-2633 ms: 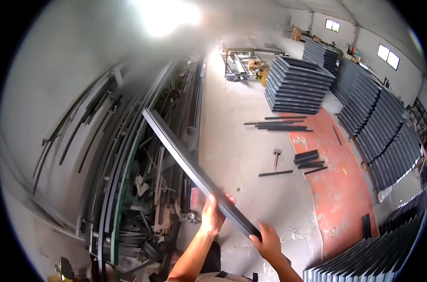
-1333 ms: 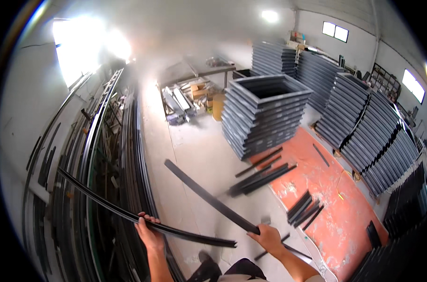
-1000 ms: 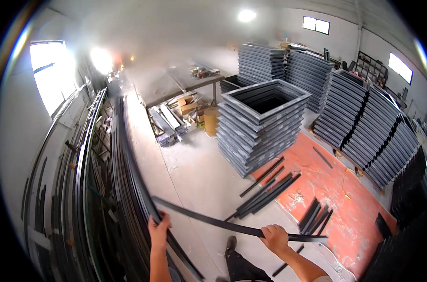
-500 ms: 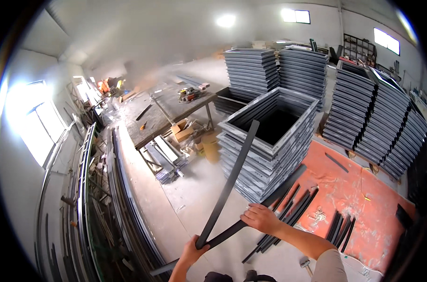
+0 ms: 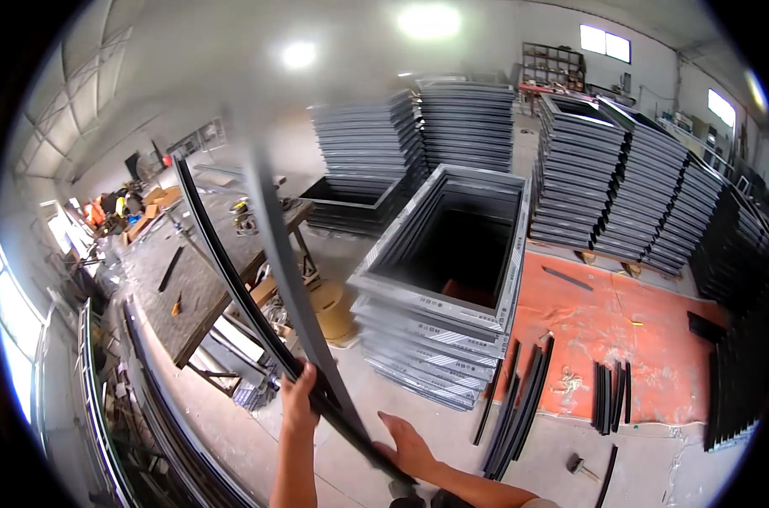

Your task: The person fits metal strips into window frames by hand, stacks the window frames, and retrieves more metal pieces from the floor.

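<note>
My left hand [image 5: 298,402] is closed round a long black profile bar [image 5: 232,275], which slants from the upper left down toward my body. Against it leans a grey profile bar [image 5: 287,262], rising steeply; the two spread apart toward the top and come together near my hands. Whether my left fingers also hold the grey bar, I cannot tell. Close to the lower end of the black bar is my right hand [image 5: 411,450], thumb and fingers apart, touching or nearly touching it. The grey bar's upper end is blurred.
Just ahead stands a stack of grey rectangular frames [image 5: 443,317], with taller frame stacks [image 5: 587,182] behind. Loose black bars [image 5: 528,406] and a hammer [image 5: 579,466] lie on the floor near an orange sheet [image 5: 604,322]. A workbench [image 5: 160,292] stands at left, long profiles beside it.
Both bars have swung upward and to the left. My left hand has risen with them. My right hand has moved down and loosened from its grip on a bar. The view has turned right.
</note>
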Action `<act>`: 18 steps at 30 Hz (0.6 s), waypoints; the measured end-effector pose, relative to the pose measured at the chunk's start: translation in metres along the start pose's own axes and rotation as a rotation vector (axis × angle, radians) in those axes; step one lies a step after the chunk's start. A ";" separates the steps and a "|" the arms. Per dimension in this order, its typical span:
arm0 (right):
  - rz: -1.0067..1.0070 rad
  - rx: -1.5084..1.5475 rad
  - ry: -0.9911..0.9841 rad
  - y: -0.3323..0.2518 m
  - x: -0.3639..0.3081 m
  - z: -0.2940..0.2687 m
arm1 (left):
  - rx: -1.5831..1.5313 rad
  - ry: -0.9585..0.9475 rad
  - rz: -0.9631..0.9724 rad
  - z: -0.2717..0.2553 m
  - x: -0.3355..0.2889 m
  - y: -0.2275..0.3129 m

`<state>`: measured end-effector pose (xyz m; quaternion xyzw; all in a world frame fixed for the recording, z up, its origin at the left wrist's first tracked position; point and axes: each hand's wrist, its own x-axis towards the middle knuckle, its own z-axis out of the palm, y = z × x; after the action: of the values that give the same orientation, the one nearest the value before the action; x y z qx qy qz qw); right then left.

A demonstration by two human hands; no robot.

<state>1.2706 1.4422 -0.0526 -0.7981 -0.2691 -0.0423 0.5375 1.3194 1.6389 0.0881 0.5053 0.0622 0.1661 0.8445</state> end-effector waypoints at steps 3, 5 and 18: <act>0.195 -0.020 0.054 0.003 0.054 0.000 | 0.008 -0.041 -0.014 -0.007 0.084 0.006; 0.235 0.033 0.034 0.007 0.084 -0.009 | -0.038 -0.045 -0.013 0.009 0.122 0.002; 0.558 0.666 0.123 0.117 0.259 -0.032 | 0.052 -0.159 -0.256 0.032 0.359 -0.058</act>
<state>1.5541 1.4812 -0.0441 -0.6192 -0.0096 0.1460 0.7715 1.6769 1.7101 0.0750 0.5264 0.0632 0.0148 0.8478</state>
